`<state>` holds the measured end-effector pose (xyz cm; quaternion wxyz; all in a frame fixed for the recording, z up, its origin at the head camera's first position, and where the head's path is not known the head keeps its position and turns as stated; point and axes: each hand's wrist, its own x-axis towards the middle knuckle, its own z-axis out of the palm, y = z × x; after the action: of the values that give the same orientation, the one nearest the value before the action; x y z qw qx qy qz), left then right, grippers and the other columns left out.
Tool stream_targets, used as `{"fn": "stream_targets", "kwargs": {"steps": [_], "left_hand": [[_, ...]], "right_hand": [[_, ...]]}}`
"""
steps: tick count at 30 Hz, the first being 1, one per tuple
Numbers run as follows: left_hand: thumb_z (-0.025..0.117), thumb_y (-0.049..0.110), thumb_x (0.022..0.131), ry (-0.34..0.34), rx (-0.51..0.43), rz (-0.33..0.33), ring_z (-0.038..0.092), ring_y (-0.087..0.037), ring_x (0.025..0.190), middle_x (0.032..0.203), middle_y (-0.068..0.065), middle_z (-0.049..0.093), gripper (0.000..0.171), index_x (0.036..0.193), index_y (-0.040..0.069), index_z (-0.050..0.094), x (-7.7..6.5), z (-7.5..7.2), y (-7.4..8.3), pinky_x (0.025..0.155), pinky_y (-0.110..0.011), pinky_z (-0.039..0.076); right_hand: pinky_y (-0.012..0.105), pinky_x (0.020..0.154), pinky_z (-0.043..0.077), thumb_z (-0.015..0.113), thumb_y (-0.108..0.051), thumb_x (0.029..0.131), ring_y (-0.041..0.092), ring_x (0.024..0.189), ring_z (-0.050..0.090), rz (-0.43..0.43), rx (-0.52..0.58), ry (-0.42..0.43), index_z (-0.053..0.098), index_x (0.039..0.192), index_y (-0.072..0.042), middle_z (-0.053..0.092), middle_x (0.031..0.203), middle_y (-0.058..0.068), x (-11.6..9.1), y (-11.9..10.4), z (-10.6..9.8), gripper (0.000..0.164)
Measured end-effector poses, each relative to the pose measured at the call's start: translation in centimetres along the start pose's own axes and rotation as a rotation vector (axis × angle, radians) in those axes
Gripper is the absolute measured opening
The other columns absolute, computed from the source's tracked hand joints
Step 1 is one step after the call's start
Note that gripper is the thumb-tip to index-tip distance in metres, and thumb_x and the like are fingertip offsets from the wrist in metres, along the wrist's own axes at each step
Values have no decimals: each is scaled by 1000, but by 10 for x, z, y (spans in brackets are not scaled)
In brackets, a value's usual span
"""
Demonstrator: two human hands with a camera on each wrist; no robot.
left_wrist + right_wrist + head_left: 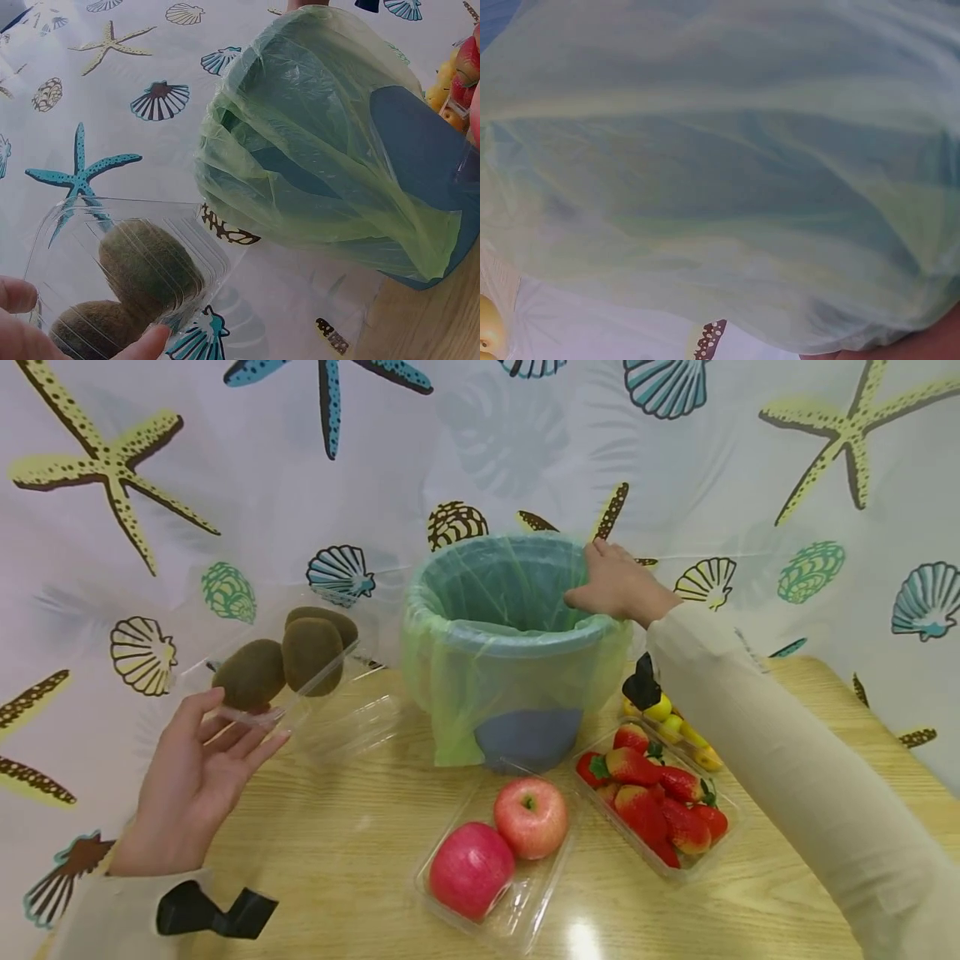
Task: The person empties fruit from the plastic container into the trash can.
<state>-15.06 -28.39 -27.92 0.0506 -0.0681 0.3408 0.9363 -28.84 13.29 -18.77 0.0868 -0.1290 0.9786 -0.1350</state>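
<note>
the left hand grasps the clear plastic box of kiwis, left of the bin, and should keep it level; the right hand, its grip unclear, should steady the rim and liner.

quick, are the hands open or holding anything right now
Left hand: closed, holding the clear container of kiwis.
Right hand: on the lined bin at its rim; open or closed cannot be told.
</note>
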Motion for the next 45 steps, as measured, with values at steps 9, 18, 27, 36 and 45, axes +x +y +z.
{"fn": "stream_targets", "kwargs": {"steps": [9,18,27,36,45], "left_hand": [[50,20,98,-15,-128,8,26,-19,142,119,-11,43,17,105,9,40,9,11,8,110,-42,36],[51,20,98,-33,-113,32,10,-16,147,122,-7,38,18,104,12,36,18,36,12,116,-40,22],[53,20,97,-37,-55,38,17,-18,146,128,-4,36,26,112,14,32,27,62,15,116,-38,20],[58,26,95,-20,9,36,23,-18,144,133,-1,32,40,121,16,29,40,88,12,116,-37,24],[58,31,94,-49,128,5,22,-19,145,141,-2,25,55,133,18,21,51,114,3,115,-37,26]], "right_hand": [[48,120,2,41,-33,97,37,146,-9,9,-1,-1,-7,150,4,-12,158,20,1,-2,1,80],[49,120,3,41,-33,98,38,146,-7,8,-8,2,-6,150,4,-10,158,21,0,-1,2,80],[49,119,4,42,-32,98,39,146,-6,-3,-11,15,-5,150,6,-8,158,22,0,-2,2,79],[49,120,6,42,-32,97,37,147,-4,-7,13,30,-4,150,4,-7,159,21,1,-2,3,80],[49,120,6,42,-33,97,37,147,-4,6,8,25,-6,150,4,-8,158,21,0,-1,2,80]]}}
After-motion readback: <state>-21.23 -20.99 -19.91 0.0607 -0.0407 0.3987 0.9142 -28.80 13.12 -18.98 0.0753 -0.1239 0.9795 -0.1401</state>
